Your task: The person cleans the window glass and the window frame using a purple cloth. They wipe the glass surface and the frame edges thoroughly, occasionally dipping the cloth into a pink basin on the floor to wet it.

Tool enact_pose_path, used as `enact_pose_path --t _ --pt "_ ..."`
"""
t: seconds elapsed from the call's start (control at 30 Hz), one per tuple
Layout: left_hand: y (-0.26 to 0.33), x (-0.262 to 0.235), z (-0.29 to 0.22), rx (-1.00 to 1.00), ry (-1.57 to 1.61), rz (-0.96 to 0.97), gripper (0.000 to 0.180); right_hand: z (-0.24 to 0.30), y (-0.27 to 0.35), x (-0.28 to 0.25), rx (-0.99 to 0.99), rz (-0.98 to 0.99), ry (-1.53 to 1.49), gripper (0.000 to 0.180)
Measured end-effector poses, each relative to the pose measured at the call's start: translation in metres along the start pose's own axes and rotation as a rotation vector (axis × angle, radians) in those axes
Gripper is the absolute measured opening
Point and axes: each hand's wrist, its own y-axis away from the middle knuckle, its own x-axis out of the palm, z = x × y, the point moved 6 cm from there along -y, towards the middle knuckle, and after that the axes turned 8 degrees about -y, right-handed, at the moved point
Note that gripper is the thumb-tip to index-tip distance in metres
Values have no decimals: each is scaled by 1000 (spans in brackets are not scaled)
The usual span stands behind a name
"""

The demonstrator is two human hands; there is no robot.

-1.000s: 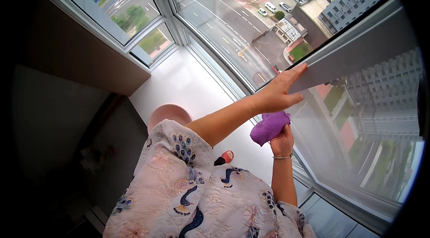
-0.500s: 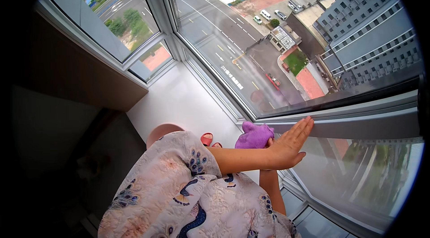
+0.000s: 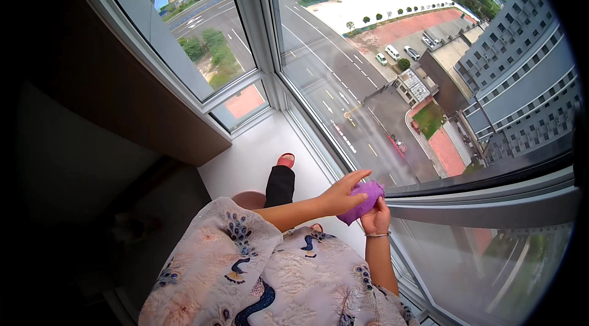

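A bunched purple cloth (image 3: pixel 366 202) is in my right hand (image 3: pixel 375 220), whose fingers are closed around its right side. There is a thin bracelet on that wrist. My left hand (image 3: pixel 337 196) reaches in from the left and lies against the cloth's left side. Its fingers are stretched out and apart from the thumb, which rests over the cloth. Both hands are just inside the large window (image 3: pixel 343 93), near its lower frame (image 3: pixel 478 188). Part of the cloth is hidden behind my left hand.
A pink basin (image 3: pixel 246 198) stands on the white floor (image 3: pixel 239 163), partly behind my leg in black trousers (image 3: pixel 280 188). A red slipper (image 3: pixel 286 159) is on that foot. At left is a brown panel (image 3: pixel 141 89). The road outside lies far below.
My left hand has come off the window frame and moved left onto the purple cloth. My right hand and the cloth show more fully. One foot has moved forward, and the view has shifted.
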Motion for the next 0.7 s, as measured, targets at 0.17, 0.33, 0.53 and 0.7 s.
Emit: enact_pose_path --t 0.17,0.33,0.53,0.7 --pt "35 -112 94 -283 50 -160 60 -14 -48 31 -59 35 -10 38" --pt "22 -230 151 -420 181 -188 58 -76 -119 72 -87 -4 13 37" --pt "15 -360 211 -698 97 62 64 -198 -198 170 -84 -56 -190 34" --pt "8 -382 242 -942 532 265 71 -251 -221 214 -10 -57 -336 38"
